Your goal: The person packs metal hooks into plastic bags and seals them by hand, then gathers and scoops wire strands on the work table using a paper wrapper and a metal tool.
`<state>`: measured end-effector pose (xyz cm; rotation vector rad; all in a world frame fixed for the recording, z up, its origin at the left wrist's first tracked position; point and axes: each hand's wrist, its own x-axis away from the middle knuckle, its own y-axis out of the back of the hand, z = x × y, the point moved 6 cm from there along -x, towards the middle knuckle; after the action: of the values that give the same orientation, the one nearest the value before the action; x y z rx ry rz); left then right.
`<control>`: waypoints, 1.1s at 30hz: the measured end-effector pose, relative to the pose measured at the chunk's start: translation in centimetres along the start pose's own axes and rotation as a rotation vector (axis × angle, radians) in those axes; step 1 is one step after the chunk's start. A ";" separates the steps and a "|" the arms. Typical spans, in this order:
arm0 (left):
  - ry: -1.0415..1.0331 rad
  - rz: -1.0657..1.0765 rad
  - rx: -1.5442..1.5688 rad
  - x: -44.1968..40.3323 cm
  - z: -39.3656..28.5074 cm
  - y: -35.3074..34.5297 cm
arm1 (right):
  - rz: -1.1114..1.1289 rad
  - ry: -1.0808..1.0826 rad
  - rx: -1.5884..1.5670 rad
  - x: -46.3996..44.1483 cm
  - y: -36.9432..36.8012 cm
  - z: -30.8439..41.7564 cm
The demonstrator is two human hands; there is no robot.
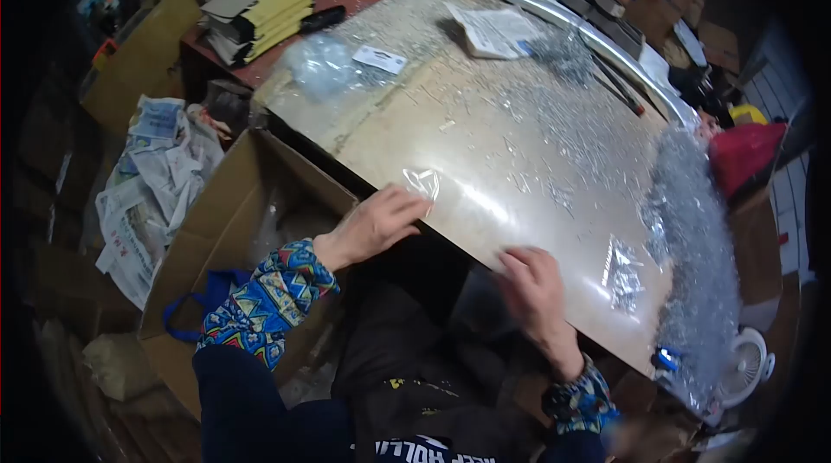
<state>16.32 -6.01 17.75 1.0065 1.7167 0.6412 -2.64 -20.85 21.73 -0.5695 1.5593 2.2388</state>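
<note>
Pale tabletop (385, 144) stretches ahead of both hands. Just at my left hand (377, 222) lies a small clear bag (424, 183); whether the fingers pinch it, I cannot tell. My right hand (535, 290), blurred, bends at the near edge, its grip also unclear. Thin plastic, I judge, asks light pressure, away from loose metal pieces (563, 130) farther ahead.

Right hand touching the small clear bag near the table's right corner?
No, a strip of bare tabletop shows between the right hand and the small clear bag.
</note>
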 end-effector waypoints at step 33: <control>0.648 0.523 0.843 9.9 -7.6 -14.6 | 0.452 -0.499 -0.352 17.6 -8.0 0.3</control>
<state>3.05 -4.71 4.01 2.0484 2.3896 0.6050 -13.81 -16.94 6.41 0.2887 1.1211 2.7276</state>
